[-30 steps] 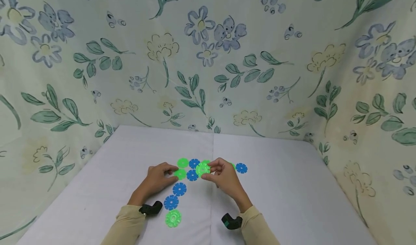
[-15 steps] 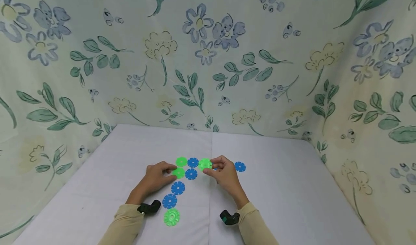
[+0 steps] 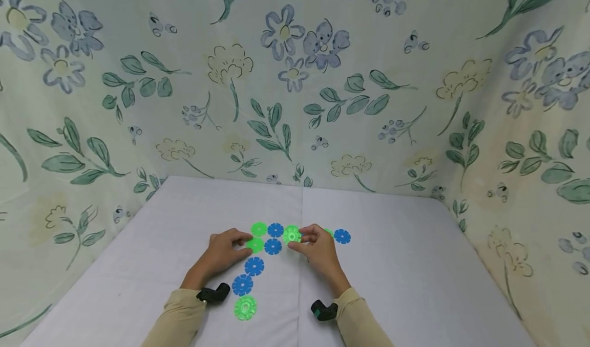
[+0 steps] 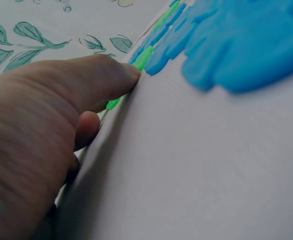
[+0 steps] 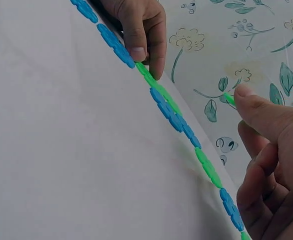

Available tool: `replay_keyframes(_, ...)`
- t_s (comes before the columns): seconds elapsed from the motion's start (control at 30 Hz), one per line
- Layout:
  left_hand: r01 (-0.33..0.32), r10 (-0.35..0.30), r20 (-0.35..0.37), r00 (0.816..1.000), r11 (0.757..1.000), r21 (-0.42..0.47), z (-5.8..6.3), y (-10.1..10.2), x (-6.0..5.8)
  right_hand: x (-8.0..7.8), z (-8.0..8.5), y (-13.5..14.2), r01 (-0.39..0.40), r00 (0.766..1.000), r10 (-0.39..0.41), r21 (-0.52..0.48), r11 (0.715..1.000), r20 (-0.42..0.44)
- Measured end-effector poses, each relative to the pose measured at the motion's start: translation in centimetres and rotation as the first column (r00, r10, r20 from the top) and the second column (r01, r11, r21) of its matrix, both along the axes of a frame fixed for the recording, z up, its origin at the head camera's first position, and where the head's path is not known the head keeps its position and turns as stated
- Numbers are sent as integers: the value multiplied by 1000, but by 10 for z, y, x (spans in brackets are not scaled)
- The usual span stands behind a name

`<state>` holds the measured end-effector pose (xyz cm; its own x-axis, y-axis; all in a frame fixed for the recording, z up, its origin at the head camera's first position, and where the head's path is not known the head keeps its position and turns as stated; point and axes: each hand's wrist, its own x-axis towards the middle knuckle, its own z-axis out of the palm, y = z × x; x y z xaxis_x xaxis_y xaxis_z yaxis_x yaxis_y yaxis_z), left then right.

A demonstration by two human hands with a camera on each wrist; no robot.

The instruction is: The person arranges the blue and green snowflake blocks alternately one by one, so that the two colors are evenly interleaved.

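My right hand (image 3: 318, 250) pinches a green notched plastic disc (image 3: 292, 234) between thumb and fingers. The right wrist view shows only a sliver of this disc (image 5: 229, 99), raised off the table. My left hand (image 3: 226, 250) has thumb and index finger on opposite edges of another green disc (image 3: 255, 245), which lies flat. Right of that lies a blue disc (image 3: 273, 246); behind are a green disc (image 3: 259, 229) and a blue disc (image 3: 275, 230). My right fingers partly hide the pieces behind them.
Two blue discs, one farther (image 3: 254, 266) and one nearer (image 3: 242, 285), and a green disc (image 3: 245, 307) run toward me in a slanting line. Another blue disc (image 3: 342, 236) lies beyond my right hand. A white cloth covers the table (image 3: 392, 275); floral fabric (image 3: 295, 106) hangs behind.
My right hand has carried its green disc slightly away from me and to the right, over a green disc seen behind it earlier. My left hand stays on its disc.
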<state>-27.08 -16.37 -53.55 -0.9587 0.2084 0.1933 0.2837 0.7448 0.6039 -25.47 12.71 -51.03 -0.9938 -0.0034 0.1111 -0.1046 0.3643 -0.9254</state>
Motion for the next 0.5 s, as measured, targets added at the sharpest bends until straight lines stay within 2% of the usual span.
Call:
replay_keyframes(0.2,0,0,12,1000,1000,1,0,0,-1,-3,-8,2,1,1000,-3,56,998,21)
replay_keyframes(0.5,-4,4,14,1000,1000,-2,1,0,0,-6,-17,3,-2,1000,0,72,997,22)
